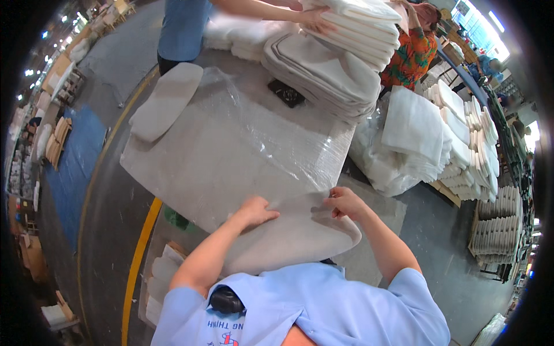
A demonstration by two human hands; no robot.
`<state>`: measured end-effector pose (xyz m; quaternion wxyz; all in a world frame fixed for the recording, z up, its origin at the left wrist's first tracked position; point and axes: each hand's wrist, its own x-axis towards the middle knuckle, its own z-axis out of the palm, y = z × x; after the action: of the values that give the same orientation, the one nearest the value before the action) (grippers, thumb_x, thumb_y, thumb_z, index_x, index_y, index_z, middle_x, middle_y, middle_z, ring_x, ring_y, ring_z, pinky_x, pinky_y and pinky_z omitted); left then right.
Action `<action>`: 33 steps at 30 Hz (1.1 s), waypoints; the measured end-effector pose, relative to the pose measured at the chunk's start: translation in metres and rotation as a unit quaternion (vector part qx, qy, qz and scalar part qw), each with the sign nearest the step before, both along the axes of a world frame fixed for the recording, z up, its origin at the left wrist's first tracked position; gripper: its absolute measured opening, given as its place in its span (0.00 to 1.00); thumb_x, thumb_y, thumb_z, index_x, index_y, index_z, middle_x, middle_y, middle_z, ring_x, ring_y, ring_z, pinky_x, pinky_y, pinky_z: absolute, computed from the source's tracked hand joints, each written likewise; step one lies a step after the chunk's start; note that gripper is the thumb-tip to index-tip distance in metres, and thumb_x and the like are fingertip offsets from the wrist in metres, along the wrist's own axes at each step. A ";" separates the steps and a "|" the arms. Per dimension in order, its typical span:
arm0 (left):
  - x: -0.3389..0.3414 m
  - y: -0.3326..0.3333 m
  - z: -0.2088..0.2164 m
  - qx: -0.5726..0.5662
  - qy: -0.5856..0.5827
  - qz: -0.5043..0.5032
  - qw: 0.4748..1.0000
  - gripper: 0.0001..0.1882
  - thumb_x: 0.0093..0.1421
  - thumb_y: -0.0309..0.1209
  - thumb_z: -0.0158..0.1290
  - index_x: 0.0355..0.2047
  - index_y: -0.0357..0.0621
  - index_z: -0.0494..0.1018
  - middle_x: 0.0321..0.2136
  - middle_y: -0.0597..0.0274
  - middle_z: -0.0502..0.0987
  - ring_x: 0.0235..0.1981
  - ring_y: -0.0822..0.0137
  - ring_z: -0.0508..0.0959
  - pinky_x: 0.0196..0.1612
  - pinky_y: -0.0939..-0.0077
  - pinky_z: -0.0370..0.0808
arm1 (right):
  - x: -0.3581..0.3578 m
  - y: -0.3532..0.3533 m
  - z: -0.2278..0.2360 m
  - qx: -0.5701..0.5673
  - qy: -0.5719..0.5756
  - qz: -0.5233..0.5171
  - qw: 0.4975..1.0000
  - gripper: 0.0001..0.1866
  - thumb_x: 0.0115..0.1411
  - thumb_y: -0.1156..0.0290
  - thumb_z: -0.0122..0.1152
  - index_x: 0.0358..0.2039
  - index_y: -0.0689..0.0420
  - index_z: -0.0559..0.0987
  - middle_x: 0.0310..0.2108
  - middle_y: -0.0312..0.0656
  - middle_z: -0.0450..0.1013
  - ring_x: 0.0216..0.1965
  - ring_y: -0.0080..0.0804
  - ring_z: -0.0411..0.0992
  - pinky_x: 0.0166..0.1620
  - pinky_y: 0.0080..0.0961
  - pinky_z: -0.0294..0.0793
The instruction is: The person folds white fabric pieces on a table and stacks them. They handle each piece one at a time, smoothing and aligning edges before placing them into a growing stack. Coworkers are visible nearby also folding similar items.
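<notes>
Bending over the near edge of the bench (190,167), a pale, soft-looking pad (294,230) with a rounded right end lies between the bench and the person's blue shirt (358,300), its far part reaching onto the bench top. The right hand (346,205), just above the bench's near right corner, pinches the pad's far edge between thumb and fingers. The left hand (258,212), at the middle of the bench's near edge, rests on the pad with bent fingers; whether it grips the material cannot be told.

Clear plastic film (259,144) lies wrinkled and shiny across the bench. Toward the bench's far left corner, a single elongated white pad (167,102) lies flat. On the bench's far right part sits a stack of folded pads (323,75), with a dark object (285,92) just beside it. Beyond the bench, a co-worker's hand (317,20) touches a higher white pile (360,29). Right of the bench stand more white pads (412,124), partly in plastic; left of it, a yellow line (141,254) runs along the floor.
</notes>
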<state>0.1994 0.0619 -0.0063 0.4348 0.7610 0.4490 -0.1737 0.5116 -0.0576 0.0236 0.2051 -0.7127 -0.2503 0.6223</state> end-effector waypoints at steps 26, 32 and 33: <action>-0.004 -0.020 -0.019 0.124 -0.034 0.030 0.991 0.27 0.70 0.56 0.52 0.43 0.44 0.83 0.38 0.41 0.84 0.44 0.37 0.83 0.46 0.43 0.77 | -0.053 0.035 -0.041 0.090 -0.107 -0.140 0.980 0.09 0.72 0.69 0.58 0.45 0.61 0.79 0.35 0.45 0.80 0.21 0.34 0.82 0.22 0.31 0.80; -0.057 -0.026 -0.003 0.130 -0.014 0.047 0.990 0.25 0.66 0.56 0.56 0.44 0.46 0.82 0.40 0.44 0.85 0.46 0.39 0.82 0.47 0.45 0.77 | -0.016 -0.017 -0.002 0.206 -0.211 -0.058 0.954 0.21 0.68 0.64 0.67 0.58 0.58 0.78 0.51 0.47 0.80 0.40 0.36 0.84 0.39 0.34 0.82; -0.060 -0.029 -0.003 0.120 0.006 0.062 0.991 0.24 0.67 0.55 0.55 0.44 0.47 0.82 0.41 0.45 0.85 0.47 0.39 0.82 0.48 0.45 0.77 | -0.010 -0.033 0.003 0.210 -0.225 -0.053 0.950 0.23 0.67 0.61 0.67 0.59 0.57 0.78 0.50 0.48 0.81 0.42 0.38 0.84 0.44 0.36 0.82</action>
<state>0.1394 0.0331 -0.0088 0.3476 0.7773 0.5154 -0.0961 0.5017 -0.0908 0.0268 0.3210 -0.7873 -0.3768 0.3675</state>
